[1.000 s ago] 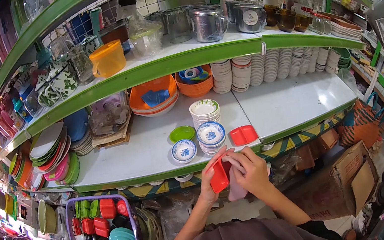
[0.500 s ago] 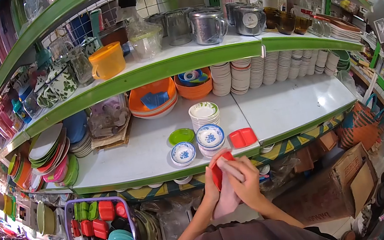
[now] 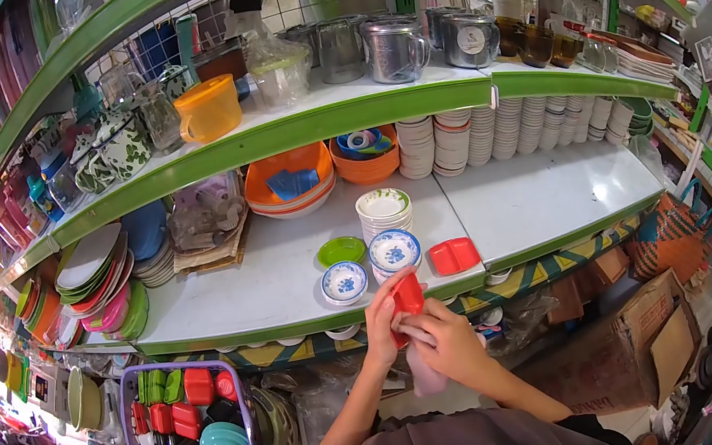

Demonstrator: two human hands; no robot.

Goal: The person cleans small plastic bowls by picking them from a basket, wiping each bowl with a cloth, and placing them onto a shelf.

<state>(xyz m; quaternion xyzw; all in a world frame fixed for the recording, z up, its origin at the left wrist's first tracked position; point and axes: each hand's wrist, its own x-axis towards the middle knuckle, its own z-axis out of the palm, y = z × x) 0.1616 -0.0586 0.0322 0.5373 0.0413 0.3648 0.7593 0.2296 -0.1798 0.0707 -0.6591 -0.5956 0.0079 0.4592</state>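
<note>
Red dish (image 3: 406, 294) sits clamped in the left hand's (image 3: 379, 323) fingers; the right hand's (image 3: 451, 340) clutch a pale cloth (image 3: 427, 377) against it. Blue-patterned bowls (image 3: 395, 251) stand just beyond. Lettering on the carton (image 3: 597, 363) — right of the fingers — is too blurred to read.

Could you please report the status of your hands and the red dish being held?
Left hand holding red dish. Right hand gripping cloth against it. Nothing visibly in the way.
</note>
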